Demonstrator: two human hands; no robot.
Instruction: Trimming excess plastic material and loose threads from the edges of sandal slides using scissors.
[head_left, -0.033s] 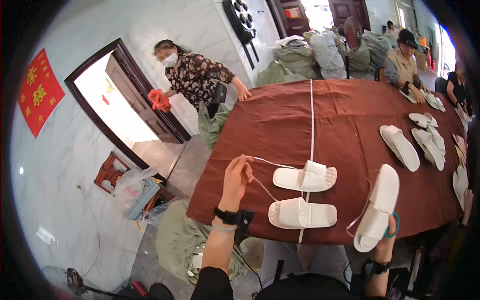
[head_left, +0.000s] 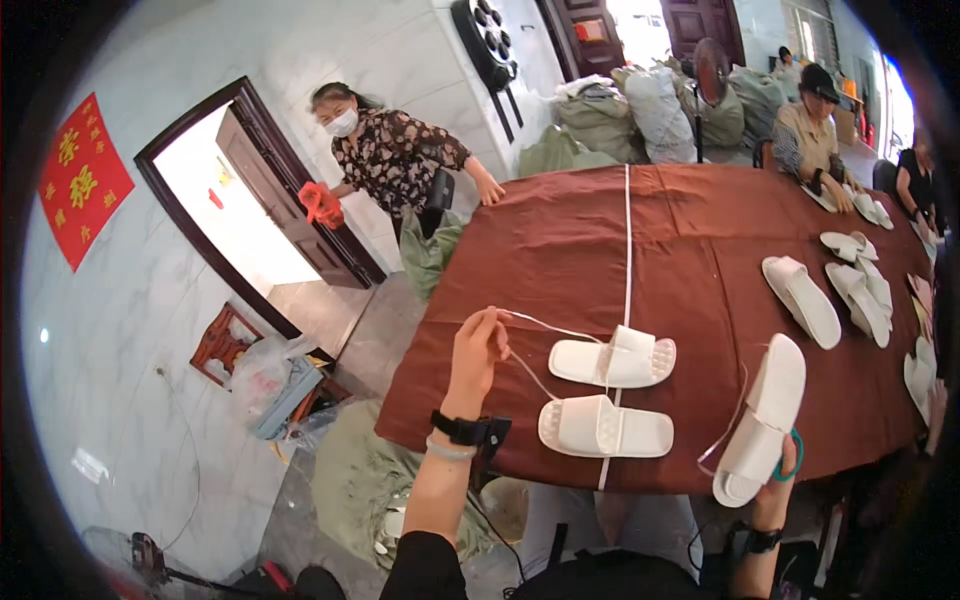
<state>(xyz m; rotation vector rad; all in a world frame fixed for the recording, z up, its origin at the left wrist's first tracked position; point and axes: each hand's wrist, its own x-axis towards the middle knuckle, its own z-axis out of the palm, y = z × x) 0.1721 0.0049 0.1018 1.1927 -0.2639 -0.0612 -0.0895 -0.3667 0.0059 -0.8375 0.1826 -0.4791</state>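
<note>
While left hand (head_left: 478, 350) pinches string (head_left: 560, 330), right hand (head_left: 780, 480) lifts slipper (head_left: 765, 420)

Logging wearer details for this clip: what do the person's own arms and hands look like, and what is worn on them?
Both hands are bare, without gloves. The left hand has a black wrist strap with a small black box and a thin pale bangle below it; a dark sleeve starts near the elbow. The right hand has a black band on its wrist and a teal ring-shaped loop at the fingers.

One head-worn fisheye looks down across the brown table (head_left: 600, 240) from nearby.
</note>
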